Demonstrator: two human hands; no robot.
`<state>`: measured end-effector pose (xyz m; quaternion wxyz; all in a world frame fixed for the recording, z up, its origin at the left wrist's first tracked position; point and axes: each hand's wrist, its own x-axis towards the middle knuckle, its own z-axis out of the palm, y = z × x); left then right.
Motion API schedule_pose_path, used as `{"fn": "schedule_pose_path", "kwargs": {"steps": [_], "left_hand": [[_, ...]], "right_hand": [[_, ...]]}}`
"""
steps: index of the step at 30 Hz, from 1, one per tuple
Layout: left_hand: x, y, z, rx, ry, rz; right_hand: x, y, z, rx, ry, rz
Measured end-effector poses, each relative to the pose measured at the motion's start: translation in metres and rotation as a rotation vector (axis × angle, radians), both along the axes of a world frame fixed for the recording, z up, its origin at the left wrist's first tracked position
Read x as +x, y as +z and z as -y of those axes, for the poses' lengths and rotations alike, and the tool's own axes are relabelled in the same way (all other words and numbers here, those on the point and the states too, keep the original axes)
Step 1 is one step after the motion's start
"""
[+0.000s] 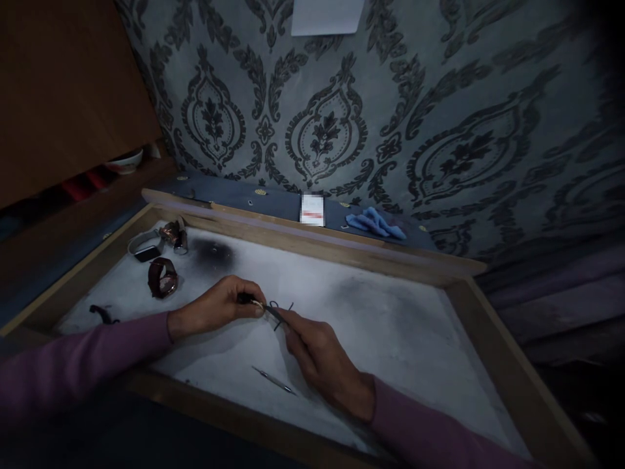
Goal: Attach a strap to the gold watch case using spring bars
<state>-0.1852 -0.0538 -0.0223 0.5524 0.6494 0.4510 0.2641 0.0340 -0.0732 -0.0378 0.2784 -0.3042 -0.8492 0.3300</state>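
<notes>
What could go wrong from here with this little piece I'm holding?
The dark tool in your right grip might slip and nick your left grip or scratch the small piece, since they're very close. The silver tool lies loose near your right grip, so it could get knocked.

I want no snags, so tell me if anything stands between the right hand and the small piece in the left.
Nothing visible does: the right hand holds a slim dark tool up at the small piece in the left hand. The metal pen-like tool lies off that path.
</notes>
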Motion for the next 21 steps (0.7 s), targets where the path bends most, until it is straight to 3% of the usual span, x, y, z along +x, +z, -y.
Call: {"fn": "schedule_pose_path", "kwargs": {"steps": [21], "left_hand": [[-0.0017,-0.0007,-0.0015,-0.029,0.013,-0.011]], "right_hand": [[0.0025,0.0024,-0.0016,-0.082,-0.045,-0.017]]}}
